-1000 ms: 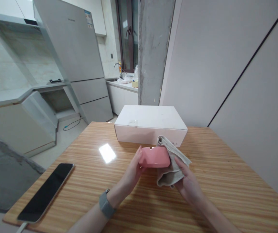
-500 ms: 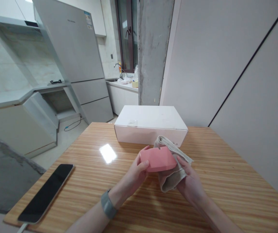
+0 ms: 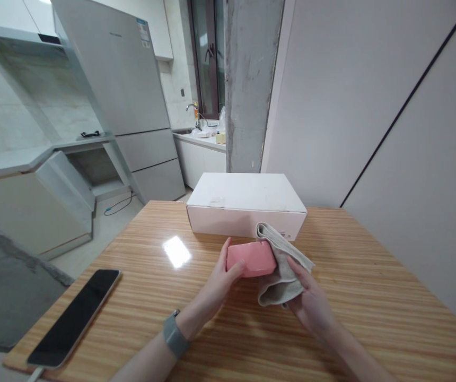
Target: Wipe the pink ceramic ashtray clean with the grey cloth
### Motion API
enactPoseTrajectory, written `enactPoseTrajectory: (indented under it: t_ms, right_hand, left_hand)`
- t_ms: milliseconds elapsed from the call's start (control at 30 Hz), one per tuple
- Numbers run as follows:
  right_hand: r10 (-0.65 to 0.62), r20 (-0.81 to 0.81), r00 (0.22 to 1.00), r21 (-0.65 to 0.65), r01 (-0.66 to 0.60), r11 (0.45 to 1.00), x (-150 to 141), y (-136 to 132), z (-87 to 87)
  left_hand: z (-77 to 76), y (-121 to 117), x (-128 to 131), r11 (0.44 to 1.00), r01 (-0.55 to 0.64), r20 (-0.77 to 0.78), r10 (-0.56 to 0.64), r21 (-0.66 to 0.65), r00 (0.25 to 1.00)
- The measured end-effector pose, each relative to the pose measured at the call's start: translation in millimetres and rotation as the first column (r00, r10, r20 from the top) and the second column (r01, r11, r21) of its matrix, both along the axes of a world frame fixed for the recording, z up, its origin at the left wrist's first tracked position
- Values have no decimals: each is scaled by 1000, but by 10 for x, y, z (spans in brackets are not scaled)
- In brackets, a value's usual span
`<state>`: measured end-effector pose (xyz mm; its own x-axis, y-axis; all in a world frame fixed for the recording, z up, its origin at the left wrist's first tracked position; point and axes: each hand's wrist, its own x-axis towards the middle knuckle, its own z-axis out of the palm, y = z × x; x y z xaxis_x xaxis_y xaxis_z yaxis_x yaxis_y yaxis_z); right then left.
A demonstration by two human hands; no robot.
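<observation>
My left hand (image 3: 222, 273) is closed on a glossy pink ashtray (image 3: 251, 260) with angled sides and a notch in its rim, held above the table. The thumb lies across its near side. A folded grey-beige cloth (image 3: 279, 276) is gripped in my right hand (image 3: 309, 297), its fold pressed against the right end of the ashtray and covering part of it. Whatever the fingers do behind the cloth is hidden.
Behind my hands a white box (image 3: 246, 199) stands on the wood-grain table (image 3: 144, 307). At the left edge lies a black phone (image 3: 75, 318) with a white cable plugged in. A pale wall (image 3: 422, 185) borders the table's right side.
The ashtray tilted and swung right toward my right hand, then came back left; my left thumb now shows on its near side. The cloth dipped slightly and rose again.
</observation>
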<state>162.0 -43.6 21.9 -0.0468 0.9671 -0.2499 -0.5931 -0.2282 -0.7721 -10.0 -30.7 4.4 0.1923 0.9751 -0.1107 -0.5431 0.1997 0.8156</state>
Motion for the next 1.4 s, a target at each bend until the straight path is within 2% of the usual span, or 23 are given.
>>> enactPoseTrajectory:
  t_ms: [67,133,233,333,500,633,700,833,1000,1100,1267,1400]
  right_hand:
    - [-40,-18,999,0,40,999,8,34,22]
    - [-54,-41,998,12,55,998,23,73,59]
    - [-8,-92,996,62,14,998,49,119,116]
    - [6,-140,990,67,3,998,50,120,157]
    - [42,-183,982,23,-38,999,-1,42,194]
    - [64,-158,985,49,-57,997,-27,3,189]
    - [56,-124,991,52,-50,997,-24,1,187]
    - [77,-111,991,52,-72,996,-6,8,211]
    - [75,-146,986,12,-74,997,-27,-3,195]
    - [66,-138,988,-21,-69,997,-34,3,147]
    - [2,-204,979,-26,-8,1000,1,69,180]
    - [34,-241,970,-14,-39,999,34,112,242]
  left_hand:
    - [32,-10,-3,996,67,86,-62,-58,994]
    - [69,-28,-9,990,118,101,-110,-73,989]
    - [111,-59,-15,992,122,-6,-122,27,993]
    - [139,-69,-7,988,64,-83,-53,137,995]
    - [134,-45,25,955,56,-21,-52,290,998]
    - [56,-43,41,974,40,129,-70,222,989]
    - [23,-45,38,981,34,148,-63,193,987]
    - [-14,-25,17,986,-42,25,39,164,999]
    - [-59,30,-12,977,-136,-159,163,166,974]
    - [-60,54,-19,973,-107,-203,149,206,968]
    - [17,68,-12,991,-12,-21,15,131,1000]
    - [73,33,-10,985,-53,-35,60,163,998]
